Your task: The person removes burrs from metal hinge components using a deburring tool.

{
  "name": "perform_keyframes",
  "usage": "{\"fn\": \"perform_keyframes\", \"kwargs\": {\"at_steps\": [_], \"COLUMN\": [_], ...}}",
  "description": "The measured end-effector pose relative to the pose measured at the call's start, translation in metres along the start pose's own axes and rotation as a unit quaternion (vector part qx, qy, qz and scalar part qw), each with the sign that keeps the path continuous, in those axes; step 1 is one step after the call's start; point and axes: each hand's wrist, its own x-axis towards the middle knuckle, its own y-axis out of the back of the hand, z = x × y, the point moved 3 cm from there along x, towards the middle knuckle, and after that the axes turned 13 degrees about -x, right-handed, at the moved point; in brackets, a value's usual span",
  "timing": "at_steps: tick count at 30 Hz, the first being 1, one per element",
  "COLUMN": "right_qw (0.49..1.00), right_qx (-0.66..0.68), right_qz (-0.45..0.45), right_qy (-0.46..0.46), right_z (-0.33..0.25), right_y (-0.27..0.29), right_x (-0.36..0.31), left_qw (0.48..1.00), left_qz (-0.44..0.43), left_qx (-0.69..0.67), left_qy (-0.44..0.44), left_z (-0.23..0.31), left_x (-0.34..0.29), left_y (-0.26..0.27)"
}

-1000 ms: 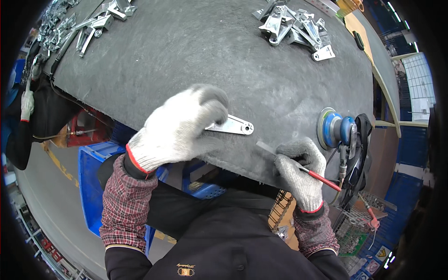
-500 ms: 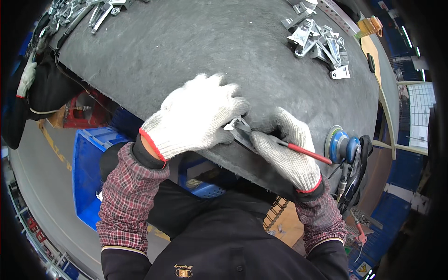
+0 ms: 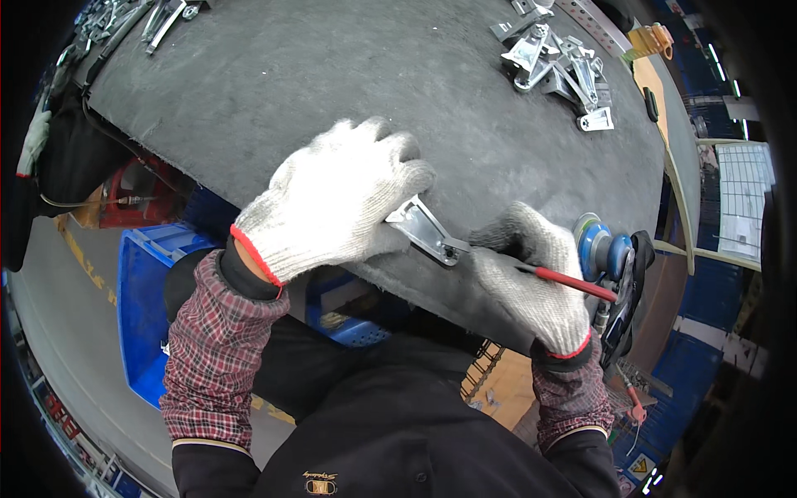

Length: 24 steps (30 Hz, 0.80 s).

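My left hand (image 3: 336, 199), in a white knit glove with a red cuff edge, is closed on one end of a shiny metal bracket (image 3: 427, 230). The bracket slants down toward the right, just over the dark worktop's near edge. My right hand (image 3: 535, 278), gloved alike, is closed around a slim tool with a red handle (image 3: 577, 284). The handle sticks out to the right beyond the palm; its working end is hidden by the fingers. The right fingertips are close to the bracket's free end, and I cannot tell if they touch it.
More metal brackets (image 3: 564, 70) lie heaped on the dark worktop (image 3: 332, 75) at the far right. A blue round sander (image 3: 604, 251) stands at the right edge. Blue bins (image 3: 145, 315) are below at the left. A co-worker's gloved hand (image 3: 35, 143) shows at the far left.
My right hand has drawn back to the right with the red-handled tool, exposing more of the bracket. My left hand keeps its hold on the bracket, and the view has shifted slightly.
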Motion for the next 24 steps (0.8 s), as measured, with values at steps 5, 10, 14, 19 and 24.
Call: {"fn": "perform_keyframes", "kwargs": {"at_steps": [5, 10, 14, 19, 24], "right_qw": [1.0, 0.998, 0.999, 0.998, 0.994], "right_qx": [-0.011, -0.044, -0.038, -0.042, 0.006], "right_qz": [-0.005, -0.036, -0.001, 0.007, 0.084], "right_qy": [0.014, 0.007, 0.039, 0.056, 0.073], "right_z": [0.004, 0.0, 0.004, -0.002, -0.002], "right_y": [-0.007, -0.003, -0.01, -0.008, 0.002], "right_x": [-0.005, -0.009, -0.004, -0.003, -0.023], "left_qw": [1.0, 0.999, 0.999, 0.999, 0.993], "left_qz": [0.0, -0.037, -0.027, -0.024, 0.045], "left_qx": [0.026, 0.035, 0.038, 0.024, 0.067], "left_qy": [-0.017, 0.002, 0.006, -0.002, -0.085], "left_z": [0.015, 0.017, 0.014, 0.01, 0.019], "left_x": [0.003, 0.009, 0.005, 0.009, 0.003], "left_y": [-0.009, -0.015, -0.018, -0.014, -0.002]}}
